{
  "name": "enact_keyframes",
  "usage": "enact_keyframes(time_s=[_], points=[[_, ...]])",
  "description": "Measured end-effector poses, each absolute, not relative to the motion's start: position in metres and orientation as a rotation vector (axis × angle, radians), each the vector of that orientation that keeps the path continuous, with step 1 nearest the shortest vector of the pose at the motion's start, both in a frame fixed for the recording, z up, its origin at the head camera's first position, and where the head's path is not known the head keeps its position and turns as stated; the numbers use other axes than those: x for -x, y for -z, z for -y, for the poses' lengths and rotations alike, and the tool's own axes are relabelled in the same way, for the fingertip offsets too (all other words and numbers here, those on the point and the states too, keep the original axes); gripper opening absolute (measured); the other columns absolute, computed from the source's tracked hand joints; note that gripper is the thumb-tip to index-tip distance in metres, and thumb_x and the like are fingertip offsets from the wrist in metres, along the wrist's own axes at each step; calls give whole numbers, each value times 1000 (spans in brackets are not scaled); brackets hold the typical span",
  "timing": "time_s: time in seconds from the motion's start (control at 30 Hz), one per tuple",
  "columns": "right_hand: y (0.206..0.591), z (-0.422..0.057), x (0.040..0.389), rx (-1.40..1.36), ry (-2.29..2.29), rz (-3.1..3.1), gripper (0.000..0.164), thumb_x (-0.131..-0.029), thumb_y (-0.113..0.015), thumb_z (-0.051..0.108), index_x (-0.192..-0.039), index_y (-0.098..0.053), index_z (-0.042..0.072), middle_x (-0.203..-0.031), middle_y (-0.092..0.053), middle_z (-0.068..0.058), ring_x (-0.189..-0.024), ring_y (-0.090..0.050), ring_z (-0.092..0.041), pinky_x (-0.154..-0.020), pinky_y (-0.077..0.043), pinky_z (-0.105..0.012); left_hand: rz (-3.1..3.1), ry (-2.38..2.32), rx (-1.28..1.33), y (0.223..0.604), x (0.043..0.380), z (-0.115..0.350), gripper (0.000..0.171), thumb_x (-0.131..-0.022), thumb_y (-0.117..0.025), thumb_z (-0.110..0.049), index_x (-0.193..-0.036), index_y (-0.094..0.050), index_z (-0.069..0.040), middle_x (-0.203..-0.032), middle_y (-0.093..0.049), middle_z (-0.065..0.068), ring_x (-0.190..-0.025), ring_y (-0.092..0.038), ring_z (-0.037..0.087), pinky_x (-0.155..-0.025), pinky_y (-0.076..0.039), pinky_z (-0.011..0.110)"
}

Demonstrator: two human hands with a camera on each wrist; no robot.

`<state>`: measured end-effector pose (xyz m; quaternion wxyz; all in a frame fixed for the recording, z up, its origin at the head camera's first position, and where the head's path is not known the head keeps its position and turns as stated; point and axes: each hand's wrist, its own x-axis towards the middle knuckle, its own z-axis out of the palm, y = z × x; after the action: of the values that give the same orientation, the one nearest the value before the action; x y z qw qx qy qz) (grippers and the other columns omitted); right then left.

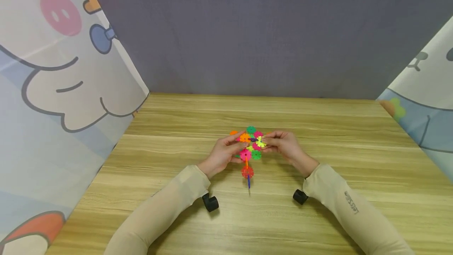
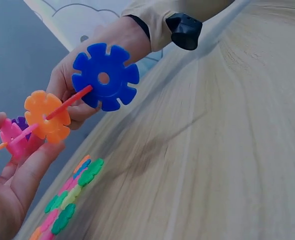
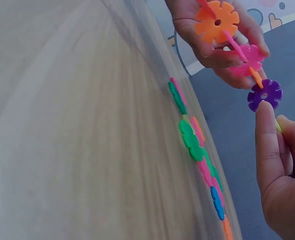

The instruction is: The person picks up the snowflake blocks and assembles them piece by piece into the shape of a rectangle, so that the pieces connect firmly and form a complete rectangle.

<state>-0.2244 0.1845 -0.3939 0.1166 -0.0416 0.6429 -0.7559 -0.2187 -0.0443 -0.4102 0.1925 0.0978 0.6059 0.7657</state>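
Note:
Both hands hold a chain of notched plastic discs above the table. My left hand [image 1: 221, 152] grips the chain near an orange disc [image 1: 244, 138] and a pink disc [image 1: 245, 154]. From there it hangs toward me through a red disc [image 1: 247, 172] to a blue disc [image 2: 105, 77]. My right hand [image 1: 288, 146] pinches a yellow disc [image 1: 260, 141], mostly hidden behind fingers in the right wrist view. Beside its fingertip is a purple disc [image 3: 265, 95], joined to the orange one. Whether the yellow disc is slotted into the purple one, I cannot tell.
Several loose flat discs in green, pink, orange and blue lie on the wooden table under the hands, such as a green disc [image 3: 190, 140] and a teal disc [image 1: 251, 129]. A grey panel [image 1: 247, 34] stands behind the table, with printed cloths at both sides.

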Motion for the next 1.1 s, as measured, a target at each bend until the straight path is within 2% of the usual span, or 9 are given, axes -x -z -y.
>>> enact_keyframes(time_s=[0.17, 0.4, 0.6, 0.87, 1.1], points=[[396, -182, 223, 92, 2248, -1873, 23, -95, -55, -12, -84, -69, 3, -84, -67, -6, -66, -70, -17, -68, -60, -29, -1701, -2163, -292, 410, 218, 43, 55, -99, -59, -4, -151, -42, -5, -114, -69, 15, -80, -66, 11, -58, -58, 25], [393, -179, 223, 79, 2291, -1857, 28, -95, -55, -13, -82, -71, 7, -84, -67, -6, -66, -69, -17, -68, -60, -29, -1723, -2152, -283, 411, 218, 44, 55, -99, -57, -4, -151, -39, -3, -108, -68, 11, -77, -64, 10, -60, -59, 26], [391, -179, 223, 106, 2275, -1872, 27, -94, -55, -14, -82, -70, 5, -82, -67, -6, -64, -68, -17, -66, -61, -31, -1779, -2124, -226, 409, 218, 45, 50, -101, -57, -8, -149, -44, -1, -115, -67, 19, -72, -67, 11, -59, -58, 26], [389, -176, 222, 155, 2219, -1913, 21, -93, -56, -14, -85, -69, 0, -81, -67, -7, -62, -69, -16, -65, -61, -31, -1848, -2145, -214, 410, 223, 42, 37, -101, -56, -7, -134, -55, 9, -89, -72, 6, -63, -67, 10, -58, -58, 26], [383, -170, 217, 218, 2220, -1993, 15, -91, -58, -15, -88, -69, -5, -80, -68, -6, -61, -69, -15, -63, -60, -30, -1915, -2175, -188, 407, 221, 39, 29, -99, -58, -2, -123, -61, 13, -85, -73, 9, -63, -68, 10, -57, -57, 23]])
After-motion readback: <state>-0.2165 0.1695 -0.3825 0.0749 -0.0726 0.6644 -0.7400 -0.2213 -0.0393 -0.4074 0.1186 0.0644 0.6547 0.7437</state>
